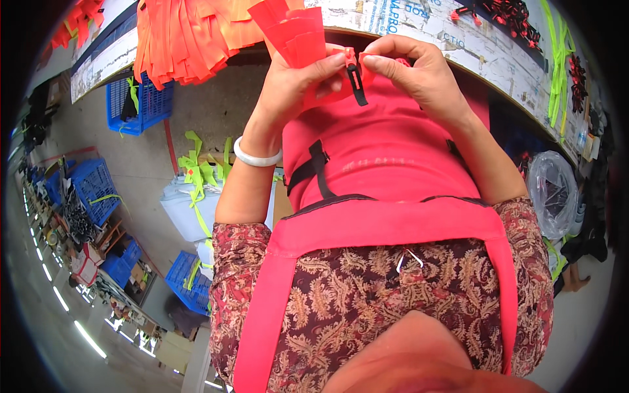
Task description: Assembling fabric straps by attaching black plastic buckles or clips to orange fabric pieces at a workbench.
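Note:
My left hand [304, 75], with a white bangle [257, 152] on its wrist, is closed on a bunch of bright orange-red fabric strips [298, 40]. Between my two hands hangs a short black strap piece [357, 85] with a small slotted black-and-orange part, close to the left thumb tip. My right hand [416, 69] is closed in a pinch, with a bit of orange strip between thumb and forefinger. Both hands are held over the red apron [386, 141], at the edge of the worktable [452, 46].
A thick pile of orange strips [190, 39] overhangs the table's left part. Small black-and-red parts [514, 19] and yellow-green strips [557, 65] lie at right. Blue crates [139, 105] and a pale blue bundle [190, 206] stand at left; a clear plastic bag [552, 193] stands at right.

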Available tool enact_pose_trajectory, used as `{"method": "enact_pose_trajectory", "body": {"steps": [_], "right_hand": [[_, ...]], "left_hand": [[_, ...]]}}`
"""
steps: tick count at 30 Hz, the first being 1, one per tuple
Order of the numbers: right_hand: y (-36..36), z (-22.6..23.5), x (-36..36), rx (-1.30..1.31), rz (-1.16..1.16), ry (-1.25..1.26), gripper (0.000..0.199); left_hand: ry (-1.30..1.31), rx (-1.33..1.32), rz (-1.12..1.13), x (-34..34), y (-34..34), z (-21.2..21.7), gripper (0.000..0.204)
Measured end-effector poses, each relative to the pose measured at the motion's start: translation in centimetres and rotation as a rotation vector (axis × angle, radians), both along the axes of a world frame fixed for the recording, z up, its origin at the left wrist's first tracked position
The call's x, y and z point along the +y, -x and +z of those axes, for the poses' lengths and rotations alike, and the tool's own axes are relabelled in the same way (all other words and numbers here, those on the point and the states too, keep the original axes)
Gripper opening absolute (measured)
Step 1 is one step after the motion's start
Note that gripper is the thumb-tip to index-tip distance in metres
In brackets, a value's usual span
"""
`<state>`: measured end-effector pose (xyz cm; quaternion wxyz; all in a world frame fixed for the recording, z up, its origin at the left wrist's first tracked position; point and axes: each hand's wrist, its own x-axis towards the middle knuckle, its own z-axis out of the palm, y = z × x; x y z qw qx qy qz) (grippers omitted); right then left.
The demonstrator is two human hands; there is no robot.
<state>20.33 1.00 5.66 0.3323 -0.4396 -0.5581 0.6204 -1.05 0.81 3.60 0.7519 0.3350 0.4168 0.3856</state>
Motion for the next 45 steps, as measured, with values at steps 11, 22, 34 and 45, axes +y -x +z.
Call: {"method": "enact_pose_trajectory", "body": {"steps": [11,22,34,45], "right_hand": [[0.0,0.1,0.0,-0.080,0.048,0.038,0.020],[1.2,-0.8,-0.9,0.112,-0.163,0.105,0.017],[1.8,-0.7,-1.2,0.014,-0.137,-0.260,0.015],[1.8,-1.0,-0.7,-0.007,-0.147,-0.188,0.019]], "left_hand": [[-0.013,-0.005,-0.052,-0.2,0.3,-0.4,0.021],[-0.137,0.034,-0.023,0.2,-0.2,0.0,0.017],[-0.441,0.285,0.056,-1.4,-0.9,-0.2,0.017],[-0.474,0.225,0.155,-1.9,-1.2,-1.0,0.017]]}}
